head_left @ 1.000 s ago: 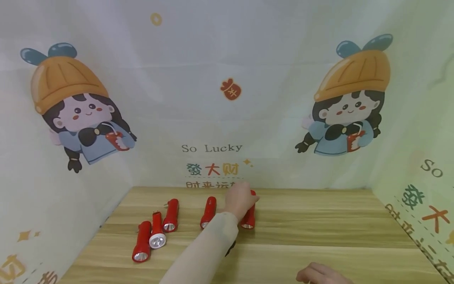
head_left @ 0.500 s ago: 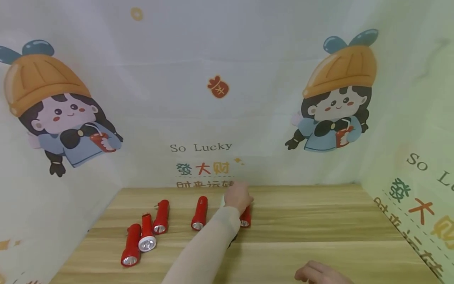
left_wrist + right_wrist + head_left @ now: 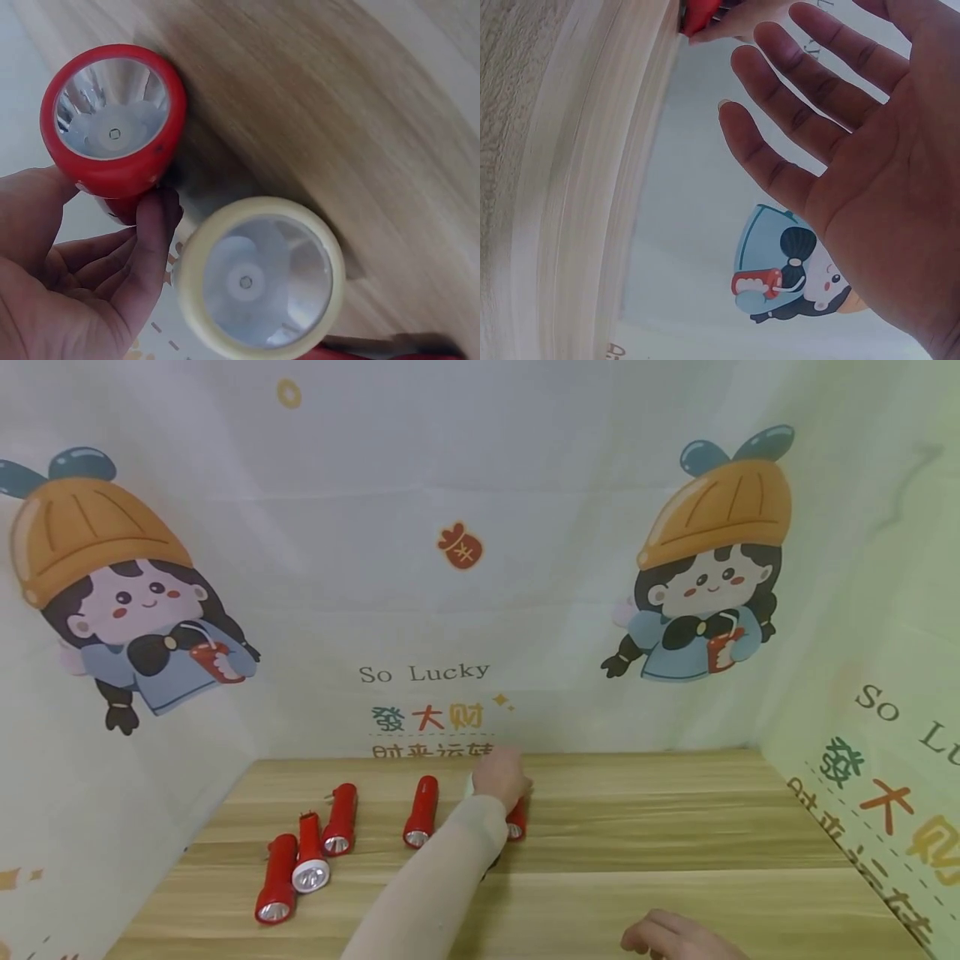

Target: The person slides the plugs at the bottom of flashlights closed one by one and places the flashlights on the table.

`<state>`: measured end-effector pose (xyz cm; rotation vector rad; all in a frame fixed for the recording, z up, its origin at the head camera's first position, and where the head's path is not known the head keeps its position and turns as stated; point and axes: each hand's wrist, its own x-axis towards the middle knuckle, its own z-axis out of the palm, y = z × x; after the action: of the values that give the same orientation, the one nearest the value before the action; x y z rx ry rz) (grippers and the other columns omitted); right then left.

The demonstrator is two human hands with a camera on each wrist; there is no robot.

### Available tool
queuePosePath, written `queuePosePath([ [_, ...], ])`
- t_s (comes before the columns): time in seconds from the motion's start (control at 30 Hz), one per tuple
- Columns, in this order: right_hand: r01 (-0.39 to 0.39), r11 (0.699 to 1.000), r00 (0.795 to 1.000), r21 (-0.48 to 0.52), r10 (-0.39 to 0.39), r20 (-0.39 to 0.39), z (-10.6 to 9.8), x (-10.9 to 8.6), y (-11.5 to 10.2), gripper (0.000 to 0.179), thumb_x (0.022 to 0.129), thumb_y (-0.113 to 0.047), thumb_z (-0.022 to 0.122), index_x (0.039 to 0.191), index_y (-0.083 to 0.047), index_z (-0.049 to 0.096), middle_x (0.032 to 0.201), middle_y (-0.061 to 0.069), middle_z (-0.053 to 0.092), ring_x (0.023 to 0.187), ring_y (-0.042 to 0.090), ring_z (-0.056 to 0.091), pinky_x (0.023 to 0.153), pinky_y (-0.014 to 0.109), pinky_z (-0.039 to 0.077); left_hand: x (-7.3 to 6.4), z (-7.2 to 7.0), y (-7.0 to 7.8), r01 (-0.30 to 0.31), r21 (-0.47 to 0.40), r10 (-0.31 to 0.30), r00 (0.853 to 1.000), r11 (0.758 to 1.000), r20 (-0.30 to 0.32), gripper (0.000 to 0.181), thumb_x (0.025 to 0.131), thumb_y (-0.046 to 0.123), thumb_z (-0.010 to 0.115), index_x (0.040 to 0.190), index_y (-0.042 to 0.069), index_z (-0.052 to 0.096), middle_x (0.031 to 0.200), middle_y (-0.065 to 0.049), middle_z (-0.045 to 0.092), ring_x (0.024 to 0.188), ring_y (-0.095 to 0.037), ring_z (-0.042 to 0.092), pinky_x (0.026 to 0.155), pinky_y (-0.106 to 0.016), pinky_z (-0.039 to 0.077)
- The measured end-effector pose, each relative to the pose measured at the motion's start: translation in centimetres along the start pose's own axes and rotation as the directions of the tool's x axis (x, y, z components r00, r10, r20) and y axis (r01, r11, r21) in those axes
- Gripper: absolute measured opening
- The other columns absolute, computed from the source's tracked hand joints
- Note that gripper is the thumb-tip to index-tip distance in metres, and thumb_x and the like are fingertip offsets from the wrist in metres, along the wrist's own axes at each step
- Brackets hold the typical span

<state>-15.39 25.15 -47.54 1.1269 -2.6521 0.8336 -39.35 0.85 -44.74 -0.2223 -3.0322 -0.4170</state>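
Currently I'm pinching a red flashlight with an outstretched left hand near the surface's far edge, right hand hanging loose, empty.

Red flashlight, cream-rimmed flashlight, tan wood-grain table, pale cartoon-print backdrop

A wood-grain worktop runs back to a pale backdrop standing along its left, far and right sides. A cartoon figure is printed on the left, a matching figure on the right. Between them are a red pouch, a yellow ring and "So Lucky" lettering above coloured characters; similar lettering marks the right side.
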Motion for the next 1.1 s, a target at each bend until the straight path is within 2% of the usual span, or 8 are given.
queuePosePath([
  [0.13,-0.016,0.999,0.998,0.046,0.014,0.054,-0.3,0.1,0.2,0.021,0.099,-0.023,0.073,0.111,-0.006,0.072,0.098,0.0,0.069,0.089,-0.008,0.057,0.065,0.02,0.052,-0.1,-0.5,-0.1,0.019,-0.009,-0.019,1.0,1.0,-0.004,0.017,0.095,0.024,0.078,0.09,0.009,0.073,0.099,-0.01,0.077,0.085,-0.028,0.072,0.069,-0.043,0.062],
  [0.27,-0.054,0.996,0.994,0.071,0.048,0.095,-0.4,0.0,0.6,0.023,0.1,-0.024,0.072,0.114,-0.007,0.071,0.1,0.0,0.069,0.091,-0.005,0.06,0.067,0.021,0.053,-0.4,-1.8,0.1,0.031,-0.009,-0.031,0.999,0.999,-0.024,0.017,0.097,0.017,0.069,0.083,0.008,0.07,0.095,-0.012,0.073,0.081,-0.027,0.069,0.068,-0.042,0.061],
  [0.37,-0.088,0.994,0.991,0.07,0.08,0.105,0.1,-0.2,1.6,0.024,0.1,-0.029,0.073,0.115,-0.011,0.072,0.103,-0.005,0.07,0.092,-0.006,0.06,0.068,0.021,0.054,-0.9,-2.8,0.2,0.009,0.018,-0.008,0.999,1.0,-0.051,0.023,0.095,0.016,0.067,0.073,0.01,0.065,0.09,-0.011,0.073,0.081,-0.027,0.068,0.07,-0.044,0.06],
  [0.47,-0.092,0.993,0.991,0.07,0.084,0.107,-0.1,-0.2,1.6,0.025,0.099,-0.029,0.074,0.115,-0.01,0.072,0.104,-0.002,0.071,0.092,-0.006,0.06,0.068,0.022,0.054,-1.8,-3.6,-0.1,-0.026,0.016,0.027,0.997,1.0,-0.076,0.028,0.093,0.017,0.066,0.067,0.013,0.057,0.079,-0.007,0.067,0.072,-0.024,0.063,0.062,-0.041,0.055],
  [0.63,-0.085,0.995,0.991,0.061,0.078,0.11,-1.1,0.3,0.3,0.023,0.1,-0.024,0.072,0.113,-0.004,0.072,0.101,0.004,0.072,0.09,-0.005,0.059,0.069,0.023,0.053,-4.6,-5.0,-1.3,-0.082,-0.064,0.075,0.991,0.995,-0.109,0.032,0.098,0.017,0.065,0.068,0.015,0.058,0.066,0.0,0.058,0.06,-0.018,0.053,0.052,-0.033,0.043],
  [0.73,-0.134,0.99,0.984,0.051,0.127,0.122,-1.2,0.5,0.0,0.023,0.102,-0.024,0.069,0.113,-0.004,0.072,0.101,0.003,0.072,0.089,-0.005,0.058,0.069,0.023,0.052,-6.5,-5.9,-2.1,-0.06,-0.077,0.052,0.994,0.995,-0.1,0.037,0.102,0.025,0.066,0.066,0.015,0.058,0.062,0.001,0.057,0.058,-0.018,0.054,0.051,-0.032,0.043],
  [0.9,-0.197,0.98,0.972,0.042,0.19,0.137,-1.3,0.6,-0.5,0.025,0.105,-0.026,0.066,0.116,-0.005,0.072,0.104,0.002,0.073,0.091,-0.002,0.059,0.07,0.023,0.052,-9.4,-7.0,-3.5,-0.033,-0.049,0.026,0.991,0.998,-0.134,0.044,0.101,0.035,0.066,0.063,0.017,0.055,0.061,0.002,0.052,0.057,-0.019,0.051,0.049,-0.035,0.04],
  [1.1,-0.203,0.979,0.972,0.008,0.2,0.121,-1.3,0.7,-0.7,0.025,0.105,-0.027,0.066,0.118,-0.007,0.072,0.106,0.003,0.073,0.091,0.002,0.062,0.069,0.024,0.052,-13.6,-7.7,-4.8,-0.097,-0.084,0.084,0.985,0.992,-0.149,0.027,0.099,0.031,0.071,0.083,0.009,0.067,0.067,0.0,0.057,0.057,-0.016,0.048,0.049,-0.029,0.038],
])
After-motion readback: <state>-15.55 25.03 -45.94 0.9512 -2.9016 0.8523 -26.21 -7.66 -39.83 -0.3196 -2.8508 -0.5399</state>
